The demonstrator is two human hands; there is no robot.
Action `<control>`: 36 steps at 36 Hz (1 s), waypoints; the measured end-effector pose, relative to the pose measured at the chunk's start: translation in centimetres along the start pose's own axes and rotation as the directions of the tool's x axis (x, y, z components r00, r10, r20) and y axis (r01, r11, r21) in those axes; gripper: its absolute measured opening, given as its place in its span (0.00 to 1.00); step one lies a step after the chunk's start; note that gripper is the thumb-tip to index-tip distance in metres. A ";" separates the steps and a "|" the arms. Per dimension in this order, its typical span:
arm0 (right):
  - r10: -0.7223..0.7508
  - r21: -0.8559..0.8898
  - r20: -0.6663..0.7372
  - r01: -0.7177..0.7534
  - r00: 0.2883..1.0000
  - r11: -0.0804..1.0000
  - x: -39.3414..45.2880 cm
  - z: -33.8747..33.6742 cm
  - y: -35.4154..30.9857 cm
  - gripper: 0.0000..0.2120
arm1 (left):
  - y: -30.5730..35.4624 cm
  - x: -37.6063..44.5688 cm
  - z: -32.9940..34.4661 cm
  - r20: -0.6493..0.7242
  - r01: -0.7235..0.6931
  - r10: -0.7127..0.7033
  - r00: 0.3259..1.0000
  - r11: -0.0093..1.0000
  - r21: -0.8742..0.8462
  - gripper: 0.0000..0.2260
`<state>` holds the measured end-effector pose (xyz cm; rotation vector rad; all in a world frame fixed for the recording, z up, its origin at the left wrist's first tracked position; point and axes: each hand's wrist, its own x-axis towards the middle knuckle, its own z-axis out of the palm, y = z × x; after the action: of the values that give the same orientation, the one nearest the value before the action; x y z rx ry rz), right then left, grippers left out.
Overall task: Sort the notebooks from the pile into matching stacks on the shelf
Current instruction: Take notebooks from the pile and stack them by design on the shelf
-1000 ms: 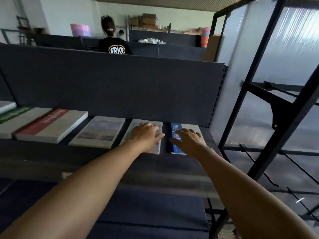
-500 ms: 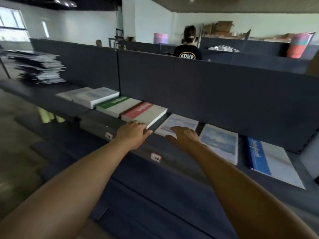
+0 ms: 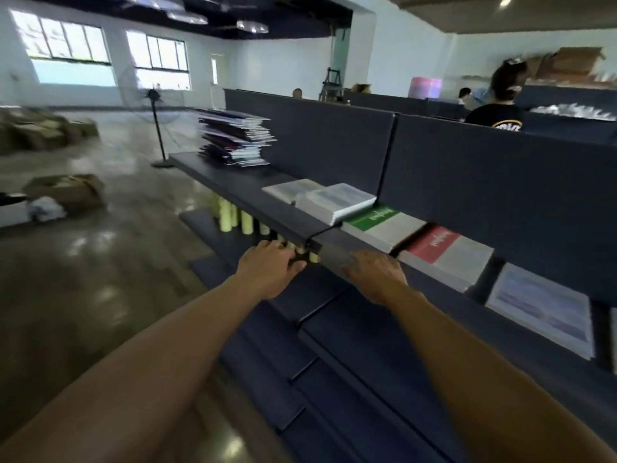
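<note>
Far along the long dark shelf (image 3: 253, 192) sat the messy pile of notebooks (image 3: 235, 137). Near us, our left hand (image 3: 267, 272) and right hand (image 3: 375, 274) were loosely open and held nothing. Sorted stacks lay right. We think fetching another came next.

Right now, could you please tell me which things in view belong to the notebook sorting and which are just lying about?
Job:
unsorted pile
green stack
red stack
pale blue stacks
shelf
empty hands: left, right

Lying about:
floor fan
cardboard boxes
yellow rolls
</note>
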<state>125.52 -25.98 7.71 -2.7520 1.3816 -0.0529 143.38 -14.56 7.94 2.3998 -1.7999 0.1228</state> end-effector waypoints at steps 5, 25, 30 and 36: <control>-0.054 0.008 0.021 0.054 0.998 0.998 4.0 0.9 -4.8 0.26 | -5.9 1.2 1.1 0.031 0.061 -0.060 0.998 0.998 -0.012 0.23; -0.172 -0.006 -0.077 0.173 0.982 0.985 30.5 -2.0 -14.1 0.26 | -23.9 19.4 -0.1 -0.003 0.212 -0.213 0.977 0.974 0.085 0.21; -0.174 -0.014 -0.086 0.173 0.981 0.985 36.8 -2.9 -15.0 0.27 | -27.8 25.5 0.0 -0.050 0.215 -0.213 0.976 0.976 0.041 0.25; -0.172 -0.060 -0.110 0.166 0.979 0.984 42.5 -4.0 -16.4 0.26 | -30.5 30.9 0.2 -0.057 0.211 -0.208 0.977 0.976 0.051 0.22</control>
<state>163.74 -50.44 13.00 -2.9454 1.1836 -0.1894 181.32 -35.47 10.41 2.5826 -1.5301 0.2126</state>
